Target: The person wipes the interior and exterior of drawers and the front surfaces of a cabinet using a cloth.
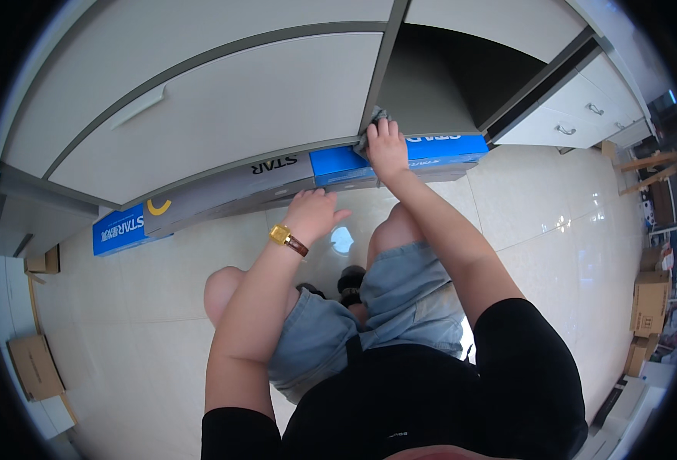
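My right hand presses a grey cloth against the bottom corner of the cabinet frame, between a white drawer front and an open dark compartment. Part of the cloth shows above and beside my fingers. Below the frame lie long blue and grey cartons bearing printed writing. My left hand, with a gold watch on the wrist, is held palm down at the lower edge of the grey carton, thumb apart, holding nothing. Whether its fingertips touch the carton I cannot tell.
White drawers with metal handles stand at the right. Cardboard boxes line the right side, near a wooden stand. Another cardboard box is at the left. Glossy tiles cover the floor around my bent knees.
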Available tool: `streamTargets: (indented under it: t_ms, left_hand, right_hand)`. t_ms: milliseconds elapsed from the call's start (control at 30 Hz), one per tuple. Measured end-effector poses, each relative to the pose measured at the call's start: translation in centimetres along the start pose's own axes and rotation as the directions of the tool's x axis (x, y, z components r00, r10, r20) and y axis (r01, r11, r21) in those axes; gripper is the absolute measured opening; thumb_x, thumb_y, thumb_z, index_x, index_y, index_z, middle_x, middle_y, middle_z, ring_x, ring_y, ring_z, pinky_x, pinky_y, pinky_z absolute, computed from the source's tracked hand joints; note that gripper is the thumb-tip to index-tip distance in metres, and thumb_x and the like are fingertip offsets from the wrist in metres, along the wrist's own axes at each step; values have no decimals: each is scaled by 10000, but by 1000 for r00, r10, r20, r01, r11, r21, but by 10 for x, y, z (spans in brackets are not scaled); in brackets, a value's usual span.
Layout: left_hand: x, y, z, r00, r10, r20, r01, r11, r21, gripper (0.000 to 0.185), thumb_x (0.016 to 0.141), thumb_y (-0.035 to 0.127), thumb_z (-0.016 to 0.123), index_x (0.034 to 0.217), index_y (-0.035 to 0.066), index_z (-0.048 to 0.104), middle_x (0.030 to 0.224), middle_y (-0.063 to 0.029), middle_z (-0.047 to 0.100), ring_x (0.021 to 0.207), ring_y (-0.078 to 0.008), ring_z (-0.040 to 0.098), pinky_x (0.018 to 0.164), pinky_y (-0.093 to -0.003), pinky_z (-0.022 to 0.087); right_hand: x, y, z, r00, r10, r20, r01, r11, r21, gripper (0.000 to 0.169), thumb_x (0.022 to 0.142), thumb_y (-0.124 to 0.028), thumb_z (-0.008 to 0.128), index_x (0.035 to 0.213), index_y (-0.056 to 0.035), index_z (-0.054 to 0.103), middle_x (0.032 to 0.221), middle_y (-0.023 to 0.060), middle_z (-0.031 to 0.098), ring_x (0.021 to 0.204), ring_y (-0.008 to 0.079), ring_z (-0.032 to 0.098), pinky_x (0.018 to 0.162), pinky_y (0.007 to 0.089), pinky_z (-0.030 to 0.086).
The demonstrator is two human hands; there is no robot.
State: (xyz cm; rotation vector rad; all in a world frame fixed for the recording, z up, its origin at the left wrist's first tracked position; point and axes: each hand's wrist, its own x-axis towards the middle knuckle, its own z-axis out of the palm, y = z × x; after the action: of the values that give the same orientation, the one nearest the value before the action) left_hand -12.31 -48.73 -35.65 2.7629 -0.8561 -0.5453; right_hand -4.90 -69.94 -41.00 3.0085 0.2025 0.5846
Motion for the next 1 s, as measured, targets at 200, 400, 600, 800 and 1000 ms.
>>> streamTargets:
  t_ms: [200,400,600,800,1000]
  left_hand:
    - [-3,-8,6,999,-6,-51,5,1000,-20,488,909,462,528,1125,29,597,1131,-174,607,1084,-343,568,949,-462,426]
    - [-6,-8,2,997,3,-74,-4,1000,-16,416,913,410,533,1091,42,606,1074,-174,626,1031,-354,590,908,-455,456]
    - [-7,-4,-13,941,-94,-324,-60,899,-433,477,930,416,526,1205,26,557,1132,-199,608,1084,-357,572,934,-417,451]
    - [5,-4,-22,839,-355,-412,-286,356,-890,506,955,353,510,1311,0,446,1230,-218,565,1134,-312,555,952,-360,431]
    - [-8,-46,-19,794,-377,-477,-365,331,-870,310,938,162,543,1220,32,555,1081,-108,644,963,-166,595,845,-292,471]
  right_hand:
    - [-21,72,11,994,-28,-109,31,999,25,192,817,-84,517,1008,-101,536,1064,108,524,1024,286,510,838,394,467]
    - [-43,180,24,958,270,-95,-281,951,-130,323,794,-41,573,1112,-80,529,1118,142,518,1040,345,524,817,427,501]
    - [-54,60,-53,955,58,289,-275,526,804,496,758,-64,680,1227,-30,525,1169,162,541,1091,278,534,937,349,429]
    - [-49,-70,-121,943,-328,52,115,471,875,658,836,-183,693,1400,-43,384,1378,163,458,1247,281,474,1050,376,358]
    - [-31,-115,-251,764,-639,-85,621,695,362,448,765,-132,657,1182,-8,551,1204,149,564,1172,310,511,1007,411,389]
